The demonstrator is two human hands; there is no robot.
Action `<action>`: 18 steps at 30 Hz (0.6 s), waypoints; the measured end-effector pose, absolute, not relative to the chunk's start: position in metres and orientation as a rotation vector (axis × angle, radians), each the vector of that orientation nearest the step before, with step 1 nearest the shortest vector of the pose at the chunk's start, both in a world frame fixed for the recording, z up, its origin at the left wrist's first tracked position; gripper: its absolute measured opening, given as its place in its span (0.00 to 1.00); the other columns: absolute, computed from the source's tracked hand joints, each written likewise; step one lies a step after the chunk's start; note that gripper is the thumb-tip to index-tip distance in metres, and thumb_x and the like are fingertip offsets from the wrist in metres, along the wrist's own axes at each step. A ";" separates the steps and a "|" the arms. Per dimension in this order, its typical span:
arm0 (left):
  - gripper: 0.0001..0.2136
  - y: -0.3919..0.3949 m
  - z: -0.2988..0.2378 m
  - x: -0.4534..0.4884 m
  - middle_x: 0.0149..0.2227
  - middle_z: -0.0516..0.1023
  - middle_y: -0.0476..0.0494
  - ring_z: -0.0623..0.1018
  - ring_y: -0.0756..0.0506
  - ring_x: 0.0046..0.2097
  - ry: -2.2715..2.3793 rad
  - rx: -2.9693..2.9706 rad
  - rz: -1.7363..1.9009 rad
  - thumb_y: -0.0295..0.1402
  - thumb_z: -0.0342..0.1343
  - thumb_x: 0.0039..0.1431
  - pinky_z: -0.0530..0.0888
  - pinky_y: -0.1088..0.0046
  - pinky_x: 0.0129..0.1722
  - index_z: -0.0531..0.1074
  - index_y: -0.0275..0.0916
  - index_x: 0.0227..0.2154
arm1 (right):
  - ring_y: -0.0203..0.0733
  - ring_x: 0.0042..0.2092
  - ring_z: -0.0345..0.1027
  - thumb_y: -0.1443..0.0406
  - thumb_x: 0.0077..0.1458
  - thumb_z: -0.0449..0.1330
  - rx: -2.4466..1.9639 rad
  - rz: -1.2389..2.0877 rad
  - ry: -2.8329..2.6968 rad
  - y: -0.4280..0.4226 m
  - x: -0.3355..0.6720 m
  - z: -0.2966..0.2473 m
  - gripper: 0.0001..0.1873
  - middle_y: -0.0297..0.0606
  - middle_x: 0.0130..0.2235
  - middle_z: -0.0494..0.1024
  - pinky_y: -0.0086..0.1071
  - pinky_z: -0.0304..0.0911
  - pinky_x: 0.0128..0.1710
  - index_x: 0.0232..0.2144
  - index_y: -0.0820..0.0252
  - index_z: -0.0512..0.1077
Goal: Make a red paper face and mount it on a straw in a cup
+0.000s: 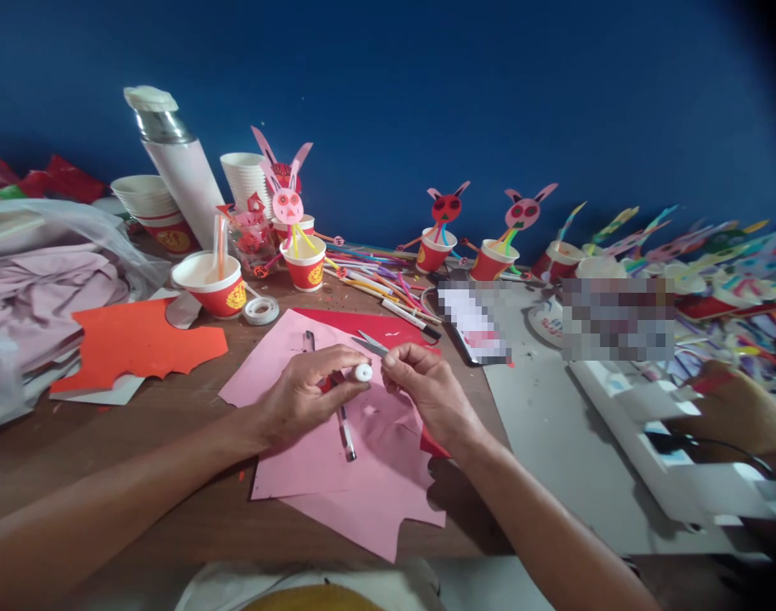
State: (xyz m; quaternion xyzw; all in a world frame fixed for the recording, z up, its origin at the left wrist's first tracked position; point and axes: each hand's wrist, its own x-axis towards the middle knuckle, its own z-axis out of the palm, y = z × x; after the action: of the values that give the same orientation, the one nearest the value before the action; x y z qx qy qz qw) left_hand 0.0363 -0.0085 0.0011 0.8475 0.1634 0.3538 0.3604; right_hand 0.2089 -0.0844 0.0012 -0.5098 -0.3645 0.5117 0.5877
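Note:
My left hand point(315, 382) is closed around a small white tube point(361, 372) with a dimple in its round end. Thumb and fingertips pinched together, my right hand point(422, 380) sits just right of the tube; what it pinches is too small to make out. Pointed scissor blades point(370, 343) show beside the right fingertips, and I cannot tell whether they are held or lie behind. Below both hands are pink paper sheets point(304, 471) with cut edges. A clear-barrelled pen point(345, 434) lies on them, partly hidden by my left hand. Red paper point(355, 327) shows underneath.
Paper cups with rabbit-face figures point(306, 265) stand behind, near loose coloured sticks point(368, 280). At left are orange paper point(149, 344), a tape roll point(261, 311), a cup point(209, 284) and a leaning flask point(181, 178). A phone point(473, 327) and another person's hand point(737, 416) are at right.

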 end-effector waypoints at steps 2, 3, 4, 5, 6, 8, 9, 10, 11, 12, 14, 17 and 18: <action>0.07 -0.005 0.004 0.035 0.42 0.80 0.42 0.78 0.46 0.43 0.414 2.200 0.926 0.31 0.57 0.61 0.76 0.70 0.44 0.75 0.37 0.40 | 0.32 0.25 0.60 0.56 0.47 0.68 -1.182 1.191 -0.853 -0.084 0.209 0.001 0.14 0.28 0.22 0.69 0.28 0.57 0.28 0.25 0.59 0.72; 0.07 -0.001 0.007 0.035 0.42 0.79 0.42 0.78 0.46 0.44 0.431 2.214 0.931 0.32 0.57 0.61 0.76 0.70 0.44 0.75 0.37 0.41 | 0.31 0.25 0.60 0.56 0.47 0.68 -1.185 1.187 -0.851 -0.084 0.209 0.001 0.14 0.28 0.22 0.69 0.28 0.56 0.28 0.25 0.59 0.71; 0.08 0.004 0.010 0.035 0.43 0.78 0.42 0.77 0.46 0.44 0.465 2.229 0.925 0.33 0.57 0.61 0.76 0.71 0.43 0.76 0.38 0.41 | 0.31 0.25 0.59 0.56 0.47 0.68 -1.187 1.184 -0.845 -0.084 0.209 0.001 0.14 0.28 0.21 0.69 0.28 0.55 0.28 0.24 0.59 0.71; 0.08 0.012 0.013 0.035 0.43 0.77 0.43 0.77 0.46 0.43 0.521 2.239 0.910 0.34 0.58 0.60 0.76 0.73 0.40 0.76 0.38 0.41 | 0.31 0.24 0.59 0.56 0.47 0.68 -1.185 1.183 -0.838 -0.083 0.209 0.002 0.14 0.28 0.21 0.69 0.28 0.55 0.28 0.24 0.59 0.71; 0.09 0.021 0.017 0.035 0.43 0.77 0.43 0.77 0.47 0.40 0.599 2.239 0.916 0.35 0.58 0.60 0.76 0.75 0.36 0.76 0.38 0.40 | 0.31 0.24 0.59 0.56 0.47 0.68 -1.179 1.185 -0.827 -0.083 0.209 0.003 0.15 0.28 0.21 0.69 0.28 0.54 0.27 0.24 0.59 0.71; 0.10 0.043 0.022 0.039 0.42 0.77 0.44 0.77 0.47 0.39 0.691 2.200 0.930 0.37 0.57 0.60 0.76 0.75 0.34 0.77 0.39 0.40 | 0.31 0.24 0.59 0.55 0.45 0.69 -1.154 1.196 -0.800 -0.084 0.208 0.005 0.16 0.28 0.21 0.69 0.28 0.54 0.27 0.23 0.59 0.70; 0.10 0.055 0.023 0.042 0.42 0.77 0.43 0.78 0.47 0.38 0.735 2.185 0.898 0.37 0.56 0.60 0.76 0.74 0.34 0.76 0.38 0.40 | 0.31 0.24 0.59 0.55 0.44 0.70 -1.142 1.201 -0.789 -0.084 0.208 0.006 0.16 0.28 0.21 0.69 0.28 0.54 0.27 0.23 0.59 0.70; 0.10 0.066 0.024 0.045 0.40 0.78 0.43 0.78 0.47 0.36 0.773 2.185 0.891 0.37 0.55 0.59 0.76 0.74 0.34 0.77 0.37 0.37 | 0.31 0.25 0.59 0.55 0.44 0.70 -1.137 1.203 -0.783 -0.085 0.209 0.006 0.16 0.28 0.21 0.69 0.28 0.54 0.27 0.23 0.59 0.71; 0.09 0.075 0.023 0.049 0.39 0.79 0.43 0.78 0.47 0.36 0.799 2.198 0.885 0.36 0.55 0.59 0.76 0.75 0.34 0.77 0.37 0.33 | 0.31 0.24 0.59 0.55 0.44 0.70 -1.136 1.202 -0.782 -0.085 0.209 0.007 0.16 0.29 0.21 0.70 0.27 0.54 0.27 0.23 0.59 0.71; 0.09 0.083 0.022 0.052 0.36 0.79 0.44 0.78 0.47 0.35 0.821 2.217 0.876 0.36 0.54 0.58 0.75 0.75 0.34 0.76 0.37 0.30 | 0.31 0.24 0.59 0.55 0.44 0.70 -1.140 1.204 -0.787 -0.085 0.210 0.007 0.16 0.29 0.21 0.70 0.27 0.53 0.27 0.23 0.59 0.71; 0.09 0.094 0.017 0.060 0.34 0.80 0.44 0.78 0.46 0.35 0.833 2.235 0.887 0.35 0.54 0.57 0.75 0.75 0.35 0.75 0.37 0.29 | 0.31 0.24 0.59 0.55 0.45 0.70 -1.141 1.211 -0.806 -0.086 0.211 0.006 0.16 0.29 0.21 0.70 0.27 0.52 0.26 0.24 0.59 0.70; 0.09 0.099 0.009 0.070 0.33 0.79 0.44 0.77 0.46 0.36 0.836 2.250 0.898 0.33 0.51 0.57 0.75 0.74 0.36 0.75 0.36 0.32 | 0.32 0.25 0.60 0.54 0.45 0.70 -1.126 1.219 -0.826 -0.086 0.212 0.004 0.16 0.29 0.22 0.69 0.27 0.54 0.27 0.24 0.59 0.71; 0.10 0.100 0.007 0.072 0.33 0.79 0.44 0.77 0.46 0.36 0.837 2.255 0.900 0.33 0.50 0.57 0.74 0.74 0.36 0.75 0.35 0.33 | 0.32 0.25 0.60 0.55 0.45 0.70 -1.124 1.218 -0.832 -0.086 0.211 0.004 0.16 0.29 0.22 0.69 0.28 0.55 0.28 0.24 0.59 0.71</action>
State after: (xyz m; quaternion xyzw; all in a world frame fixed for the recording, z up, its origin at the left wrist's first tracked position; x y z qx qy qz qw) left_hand 0.0725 0.0995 0.0068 0.8421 0.3127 0.3363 0.2828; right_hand 0.2114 -0.0860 0.0036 -0.4849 -0.3591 0.5254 0.5999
